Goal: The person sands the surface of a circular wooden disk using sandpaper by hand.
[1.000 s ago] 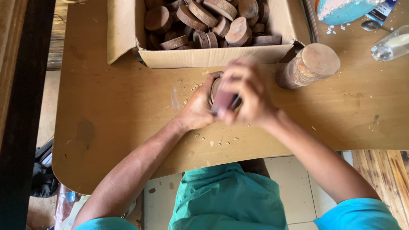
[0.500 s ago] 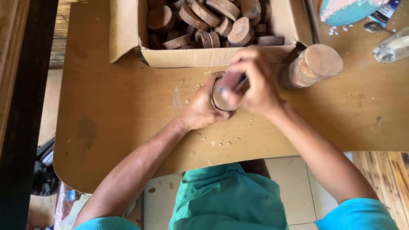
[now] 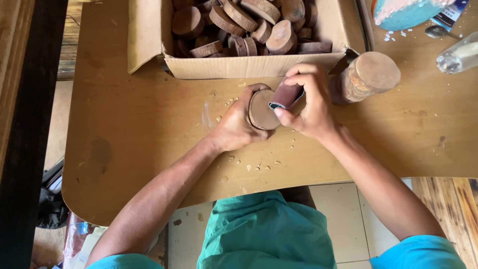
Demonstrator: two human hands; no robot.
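Observation:
My left hand (image 3: pixel 238 124) grips a round wooden disc (image 3: pixel 261 110), holding it on edge just above the wooden table (image 3: pixel 129 129), flat face turned toward me. My right hand (image 3: pixel 307 102) pinches a folded piece of reddish-brown sandpaper (image 3: pixel 286 95) and presses it against the disc's upper right rim. Small wood chips (image 3: pixel 256 165) lie scattered on the table below the hands.
An open cardboard box (image 3: pixel 249 65) with several round wood slices stands at the back. A stack of wood discs (image 3: pixel 366 77) lies on its side right of my hands. A clear bottle (image 3: pixel 458 55), a spoon (image 3: pixel 439 32) and a blue round object (image 3: pixel 403 12) sit far right.
Both hands have shifted slightly up and away from me with the disc. The right hand's sandpaper moved from covering the disc's face to its upper right rim, exposing the face.

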